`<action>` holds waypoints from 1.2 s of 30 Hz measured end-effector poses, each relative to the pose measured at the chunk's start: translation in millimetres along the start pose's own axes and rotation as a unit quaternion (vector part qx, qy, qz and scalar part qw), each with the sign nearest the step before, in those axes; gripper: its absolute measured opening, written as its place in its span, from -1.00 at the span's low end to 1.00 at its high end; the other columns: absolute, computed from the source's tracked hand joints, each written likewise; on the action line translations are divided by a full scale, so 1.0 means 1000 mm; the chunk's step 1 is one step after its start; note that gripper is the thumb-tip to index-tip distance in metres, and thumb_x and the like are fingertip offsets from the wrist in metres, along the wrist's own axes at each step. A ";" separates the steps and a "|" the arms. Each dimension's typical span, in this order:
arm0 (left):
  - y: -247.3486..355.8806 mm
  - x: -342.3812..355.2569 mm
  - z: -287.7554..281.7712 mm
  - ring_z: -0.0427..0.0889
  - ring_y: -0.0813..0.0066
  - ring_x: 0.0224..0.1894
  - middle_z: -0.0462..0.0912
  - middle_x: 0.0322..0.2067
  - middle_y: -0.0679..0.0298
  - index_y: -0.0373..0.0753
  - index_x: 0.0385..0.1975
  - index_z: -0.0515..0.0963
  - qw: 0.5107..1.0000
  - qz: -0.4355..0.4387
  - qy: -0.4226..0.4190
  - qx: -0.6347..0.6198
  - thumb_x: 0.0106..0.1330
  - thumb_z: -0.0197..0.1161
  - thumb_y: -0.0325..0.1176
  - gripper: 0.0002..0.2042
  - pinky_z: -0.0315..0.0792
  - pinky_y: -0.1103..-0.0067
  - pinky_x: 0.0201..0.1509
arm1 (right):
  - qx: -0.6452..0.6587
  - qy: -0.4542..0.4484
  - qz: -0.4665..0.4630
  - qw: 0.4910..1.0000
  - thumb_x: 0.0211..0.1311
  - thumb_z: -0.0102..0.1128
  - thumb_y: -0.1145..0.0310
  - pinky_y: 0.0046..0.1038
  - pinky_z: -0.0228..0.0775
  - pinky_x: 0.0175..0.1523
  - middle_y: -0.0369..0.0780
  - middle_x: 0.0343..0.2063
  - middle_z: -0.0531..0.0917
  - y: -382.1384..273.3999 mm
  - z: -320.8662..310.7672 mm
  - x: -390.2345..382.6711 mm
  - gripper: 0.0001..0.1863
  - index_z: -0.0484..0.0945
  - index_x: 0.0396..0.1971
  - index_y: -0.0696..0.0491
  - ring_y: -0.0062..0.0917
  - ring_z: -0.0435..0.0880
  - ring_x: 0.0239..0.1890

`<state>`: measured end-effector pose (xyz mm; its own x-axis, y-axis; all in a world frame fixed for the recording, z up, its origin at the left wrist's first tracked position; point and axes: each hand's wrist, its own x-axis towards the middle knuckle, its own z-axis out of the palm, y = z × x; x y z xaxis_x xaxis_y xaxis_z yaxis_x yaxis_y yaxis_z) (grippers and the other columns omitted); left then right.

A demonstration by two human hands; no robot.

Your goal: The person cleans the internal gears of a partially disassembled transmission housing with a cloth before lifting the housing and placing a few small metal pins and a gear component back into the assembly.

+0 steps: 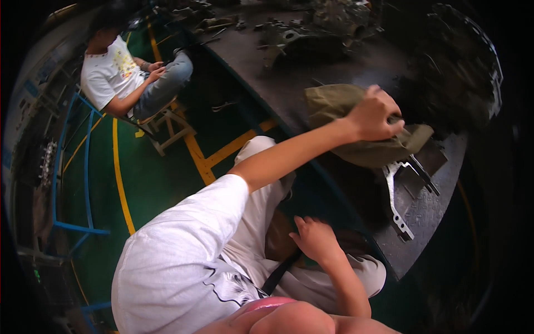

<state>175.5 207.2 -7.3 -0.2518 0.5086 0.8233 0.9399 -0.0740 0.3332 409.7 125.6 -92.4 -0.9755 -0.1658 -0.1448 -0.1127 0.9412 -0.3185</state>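
Note:
My left hand (375,116), at the end of an outstretched arm, closes its curled fingers on an olive-green cloth (334,100). The cloth lies bunched over the dark metal table, spreading to both sides of the hand. Just beyond its lower edge a silvery, bracket-like metal part (396,203) sticks out, with a dark flat piece (431,161) beside it. How far these parts reach under the cloth is hidden. Down at my lap my right hand (316,238) holds nothing that I can see, its thumb and fingers apart.
Dark metal castings (339,25) crowd the table's far side. Another person in a white shirt (117,72) sits on a wooden stool (167,131) at the upper left. A blue metal frame (87,167) stands on the green floor (158,200), which carries yellow lines.

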 end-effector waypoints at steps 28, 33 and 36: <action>-0.049 0.022 -0.219 0.60 0.65 -0.34 0.66 -0.37 0.34 -0.29 -0.30 0.63 0.926 -0.271 0.075 -0.251 0.21 0.22 -0.43 -0.87 0.47 0.70 -0.22 | 0.002 -0.041 0.042 0.998 0.17 0.17 0.13 -0.28 0.41 -0.02 -0.13 -0.27 0.65 0.005 0.008 0.003 -0.64 0.55 -0.19 0.10 -0.26 0.62 -0.14; -0.076 0.024 -0.312 0.63 0.61 -0.32 0.68 -0.33 0.31 -0.31 -0.31 0.63 0.925 -0.278 0.158 -0.207 0.20 0.26 -0.44 -0.88 0.45 0.73 -0.15 | -0.021 -0.034 0.036 0.999 0.18 0.17 0.12 -0.29 0.37 0.00 -0.14 -0.27 0.63 0.003 0.007 0.000 -0.66 0.53 -0.22 0.08 -0.28 0.60 -0.14; -0.075 0.014 -0.331 0.62 0.61 -0.34 0.67 -0.37 0.31 -0.31 -0.35 0.62 0.925 -0.286 0.213 -0.131 0.15 0.29 -0.49 -0.91 0.44 0.74 -0.15 | -0.029 -0.045 0.035 0.998 0.17 0.17 0.12 -0.30 0.38 -0.03 -0.14 -0.28 0.63 0.003 0.006 -0.001 -0.66 0.53 -0.22 0.08 -0.29 0.60 -0.16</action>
<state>25.3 -64.2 131.3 -0.8113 0.1485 0.5654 0.5507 -0.1303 0.8244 411.8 126.5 -98.5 -0.9608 -0.1214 -0.2493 -0.0570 0.9663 -0.2508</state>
